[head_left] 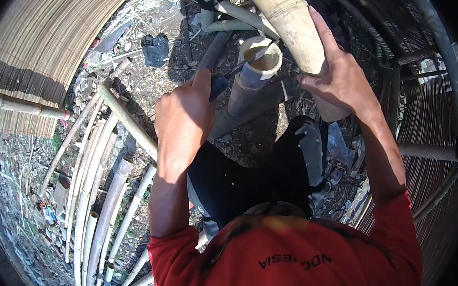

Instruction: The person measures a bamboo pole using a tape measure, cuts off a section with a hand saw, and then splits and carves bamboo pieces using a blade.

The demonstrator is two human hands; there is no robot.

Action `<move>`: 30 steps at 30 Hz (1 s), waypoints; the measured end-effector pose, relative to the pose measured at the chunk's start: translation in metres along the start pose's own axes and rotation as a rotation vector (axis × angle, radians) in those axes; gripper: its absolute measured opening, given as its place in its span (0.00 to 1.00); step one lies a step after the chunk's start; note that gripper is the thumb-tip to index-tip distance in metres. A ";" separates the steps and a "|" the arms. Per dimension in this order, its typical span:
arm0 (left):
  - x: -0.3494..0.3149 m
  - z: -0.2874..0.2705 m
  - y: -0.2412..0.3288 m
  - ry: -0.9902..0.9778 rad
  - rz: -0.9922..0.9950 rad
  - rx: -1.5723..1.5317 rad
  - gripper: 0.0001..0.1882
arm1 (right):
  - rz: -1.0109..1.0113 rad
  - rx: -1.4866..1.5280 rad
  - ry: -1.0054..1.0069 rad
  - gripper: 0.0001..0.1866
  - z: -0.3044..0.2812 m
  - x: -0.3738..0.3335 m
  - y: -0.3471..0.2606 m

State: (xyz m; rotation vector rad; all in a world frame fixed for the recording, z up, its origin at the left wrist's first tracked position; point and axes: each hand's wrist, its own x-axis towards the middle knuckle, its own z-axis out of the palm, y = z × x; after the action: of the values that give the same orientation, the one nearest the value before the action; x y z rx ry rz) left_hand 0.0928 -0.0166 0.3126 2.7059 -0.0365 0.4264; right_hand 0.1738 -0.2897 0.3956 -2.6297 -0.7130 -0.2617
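Observation:
My left hand (184, 117) is closed around a dark blue handle (217, 86) with a narrow metal blade (242, 66). Its tip reaches over the open top of an upright bamboo tube (246, 85), and whether it touches the wall is hard to tell. A thick, pale bamboo piece (286, 17) slants down from the top edge. My right hand (345, 80) grips its near end, thumb in front and fingers along the far side. Below that hand a brownish rounded end (331, 109) shows; whether it belongs to the same piece cannot be made out.
Several bamboo poles (102, 206) lie at the left. Joined bamboo pieces (230, 24) stand beyond the tube, with a dark flat object (155, 50) to their left. A slatted screen (34, 56) fills the upper left; a bamboo frame (429, 151) runs along the right.

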 end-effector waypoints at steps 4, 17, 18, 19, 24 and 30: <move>-0.016 0.003 -0.014 0.024 0.017 0.079 0.16 | -0.061 0.290 -0.009 0.54 -0.043 0.015 -0.006; -0.031 -0.024 -0.029 -0.071 -0.120 0.307 0.19 | 0.060 0.482 0.071 0.49 -0.021 0.011 -0.003; -0.021 -0.020 -0.021 -0.063 -0.077 0.287 0.18 | 0.184 0.646 0.204 0.49 -0.084 0.006 -0.018; -0.010 -0.020 -0.013 -0.053 -0.049 0.260 0.18 | 0.193 0.613 0.226 0.49 -0.097 -0.004 -0.023; -0.016 -0.037 0.002 -0.068 -0.014 0.307 0.19 | 0.062 0.646 0.336 0.53 -0.068 -0.025 -0.018; -0.038 -0.037 -0.033 -0.145 -0.078 0.340 0.20 | 0.043 0.489 0.022 0.46 -0.087 -0.008 0.020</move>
State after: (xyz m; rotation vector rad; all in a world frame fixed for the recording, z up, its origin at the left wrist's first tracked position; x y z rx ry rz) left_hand 0.0489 0.0273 0.3208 3.0563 0.1113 0.2281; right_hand 0.1715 -0.3459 0.4649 -2.1702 -0.6194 -0.0883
